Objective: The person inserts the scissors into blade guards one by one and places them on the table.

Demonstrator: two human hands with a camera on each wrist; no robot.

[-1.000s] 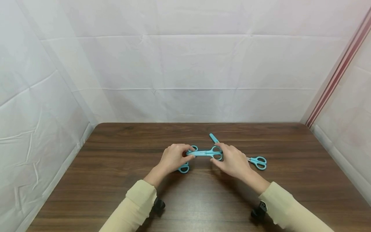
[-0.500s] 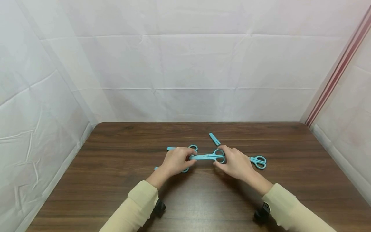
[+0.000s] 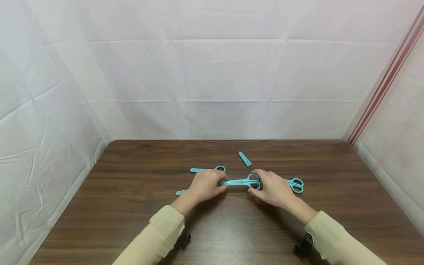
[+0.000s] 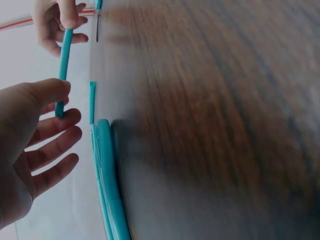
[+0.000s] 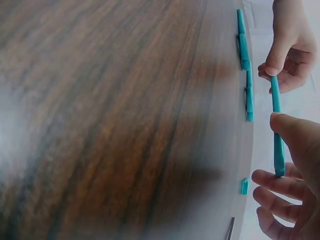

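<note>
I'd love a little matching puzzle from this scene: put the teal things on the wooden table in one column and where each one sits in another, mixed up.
Things:
1. teal scissors held between both hands
2. small teal blade cap
3. teal scissors with bare metal blades
4. teal capped scissors by the left hand

Places:
A. alone, farthest toward the back wall
B. partly behind the right hand
C. just beyond the left hand
D. lifted, gripped at both ends

Pairs: 1-D, 2-A, 3-B, 4-C

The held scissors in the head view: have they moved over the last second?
Yes. The held scissors have come toward the person, away from the loose blade cover lying farther back on the table.
</note>
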